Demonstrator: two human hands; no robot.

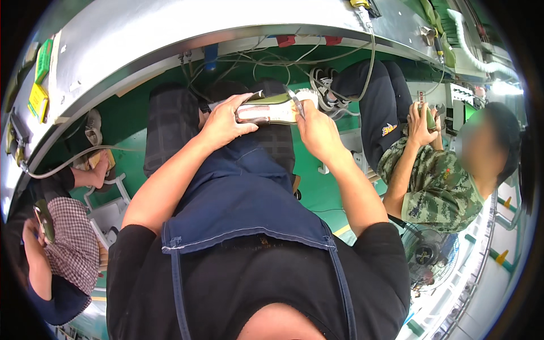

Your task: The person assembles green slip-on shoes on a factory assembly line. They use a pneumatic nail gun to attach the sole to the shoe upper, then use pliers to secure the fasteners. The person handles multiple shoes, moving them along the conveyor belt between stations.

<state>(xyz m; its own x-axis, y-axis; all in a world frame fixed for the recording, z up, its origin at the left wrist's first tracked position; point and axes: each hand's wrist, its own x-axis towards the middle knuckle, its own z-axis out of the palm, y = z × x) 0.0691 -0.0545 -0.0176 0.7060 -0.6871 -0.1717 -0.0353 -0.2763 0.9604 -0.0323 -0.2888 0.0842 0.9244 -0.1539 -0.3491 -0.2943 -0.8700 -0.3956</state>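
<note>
At twelve, left hand (222,123) grips green shoe-shaped piece (273,100), right hand (321,132) clasps metal tool (297,104); orange-lettered trousers (378,105) at two o'clock.

Bright light around me; strong white glare on desk (122,37), upper left, dimmer beneath it; my hands (320,136) fairly sharp; co-worker's face (479,139) blurred; fisheye bows straight edges, corners fall black
</note>
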